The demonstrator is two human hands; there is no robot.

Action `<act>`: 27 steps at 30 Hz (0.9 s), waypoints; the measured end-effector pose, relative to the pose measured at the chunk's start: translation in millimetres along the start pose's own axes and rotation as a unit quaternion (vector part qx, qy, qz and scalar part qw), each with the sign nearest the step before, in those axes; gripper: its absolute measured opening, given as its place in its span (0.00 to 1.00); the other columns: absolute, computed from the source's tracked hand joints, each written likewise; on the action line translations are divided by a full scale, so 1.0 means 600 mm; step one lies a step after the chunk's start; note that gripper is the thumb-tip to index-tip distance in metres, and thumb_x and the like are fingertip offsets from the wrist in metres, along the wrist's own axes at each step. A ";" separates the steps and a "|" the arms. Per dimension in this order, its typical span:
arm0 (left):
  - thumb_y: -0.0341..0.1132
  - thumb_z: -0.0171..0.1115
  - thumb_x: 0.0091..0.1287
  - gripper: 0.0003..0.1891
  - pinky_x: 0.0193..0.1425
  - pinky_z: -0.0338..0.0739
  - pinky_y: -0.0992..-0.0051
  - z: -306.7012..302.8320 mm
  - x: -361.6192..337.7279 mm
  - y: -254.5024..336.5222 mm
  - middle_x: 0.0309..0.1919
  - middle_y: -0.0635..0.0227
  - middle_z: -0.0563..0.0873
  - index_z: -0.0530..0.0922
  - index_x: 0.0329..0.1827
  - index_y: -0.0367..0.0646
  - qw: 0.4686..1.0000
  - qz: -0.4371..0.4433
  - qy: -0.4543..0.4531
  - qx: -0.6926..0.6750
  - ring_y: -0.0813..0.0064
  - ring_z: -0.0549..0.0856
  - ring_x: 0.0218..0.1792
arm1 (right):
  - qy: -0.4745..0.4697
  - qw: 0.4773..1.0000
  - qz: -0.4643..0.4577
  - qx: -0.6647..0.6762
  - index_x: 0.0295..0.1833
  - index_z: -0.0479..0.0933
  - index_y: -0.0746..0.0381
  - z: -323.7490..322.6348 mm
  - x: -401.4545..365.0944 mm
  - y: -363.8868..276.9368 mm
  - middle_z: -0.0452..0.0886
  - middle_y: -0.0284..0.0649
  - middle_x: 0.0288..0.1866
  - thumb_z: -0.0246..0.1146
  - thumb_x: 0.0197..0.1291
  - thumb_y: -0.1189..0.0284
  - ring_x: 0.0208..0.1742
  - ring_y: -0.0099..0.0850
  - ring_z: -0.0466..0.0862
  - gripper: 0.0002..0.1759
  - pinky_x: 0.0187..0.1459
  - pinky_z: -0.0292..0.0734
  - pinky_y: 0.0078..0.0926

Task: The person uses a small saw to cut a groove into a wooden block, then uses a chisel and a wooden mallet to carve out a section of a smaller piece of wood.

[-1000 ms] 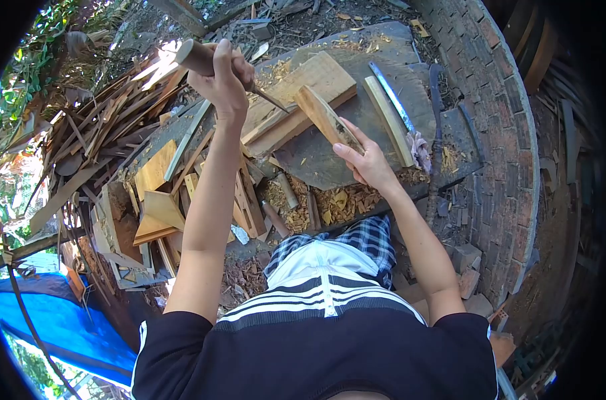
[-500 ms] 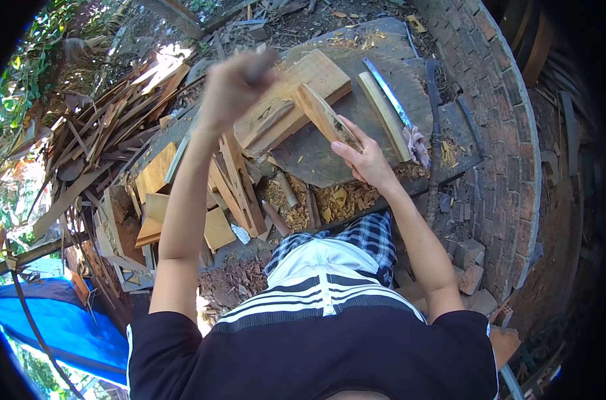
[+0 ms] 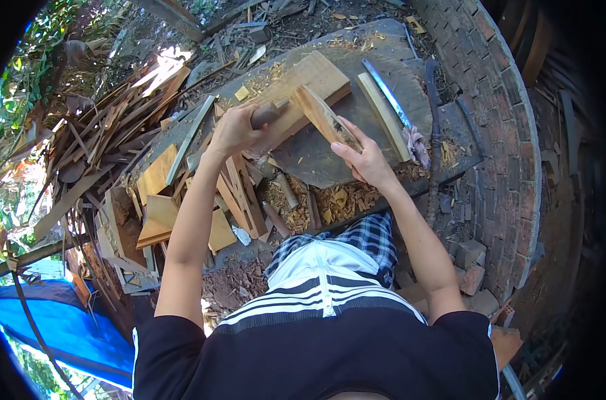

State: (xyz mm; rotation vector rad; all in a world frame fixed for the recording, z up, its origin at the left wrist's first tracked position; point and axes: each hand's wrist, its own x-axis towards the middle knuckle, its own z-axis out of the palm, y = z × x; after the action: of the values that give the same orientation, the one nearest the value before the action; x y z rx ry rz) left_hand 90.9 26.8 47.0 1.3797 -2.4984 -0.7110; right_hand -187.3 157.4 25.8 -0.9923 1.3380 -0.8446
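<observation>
My right hand (image 3: 364, 157) is closed round the lower end of a tapered wooden piece (image 3: 318, 113). The piece leans up and away from me, its far end at the edge of a thick timber block (image 3: 316, 75). My left hand (image 3: 235, 130) grips a tool by its dark, round handle (image 3: 265, 116), just left of the piece and over the block. The tool's working end is blurred or hidden, so its kind cannot be told. Under the block is a broad, flat stump (image 3: 316, 163).
Right of the piece lie a pale wooden strip (image 3: 384, 115), a bluish metal strip (image 3: 386, 90) and a cloth (image 3: 417, 147). A dark curved bar (image 3: 435, 113) lies near the brick wall (image 3: 506, 150). Offcuts (image 3: 157, 173) and wood chips (image 3: 339, 200) surround the stump.
My left hand has come down with the tool, from raised above the block to beside the wooden piece. My right hand and the piece have hardly moved.
</observation>
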 end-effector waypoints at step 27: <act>0.32 0.69 0.49 0.16 0.47 0.79 0.66 -0.009 0.009 -0.038 0.39 0.61 0.87 0.84 0.43 0.42 0.998 0.041 0.037 0.018 0.56 0.85 0.41 | -0.006 1.000 0.007 -0.004 0.75 0.65 0.58 -0.001 0.000 -0.004 0.82 0.37 0.38 0.68 0.58 0.52 0.18 0.18 0.68 0.42 0.20 0.64 0.19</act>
State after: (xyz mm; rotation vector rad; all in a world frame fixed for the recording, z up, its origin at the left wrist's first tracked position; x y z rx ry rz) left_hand 106.7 10.3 40.0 1.2834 -2.5051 -0.5898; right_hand -187.7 156.4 27.7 -0.9923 1.3376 -0.8228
